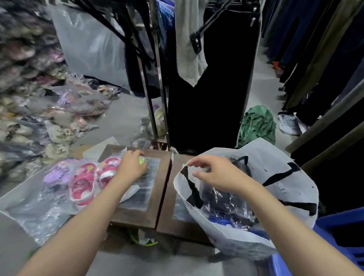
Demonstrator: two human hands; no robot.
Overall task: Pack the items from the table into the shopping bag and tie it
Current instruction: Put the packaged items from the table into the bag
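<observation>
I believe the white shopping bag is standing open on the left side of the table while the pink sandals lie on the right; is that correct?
Not quite: the sides are swapped. In the head view the white shopping bag stands open on the right side of the table, under the right hand, and the pink sandals lie on the left, beside the left hand.
</observation>
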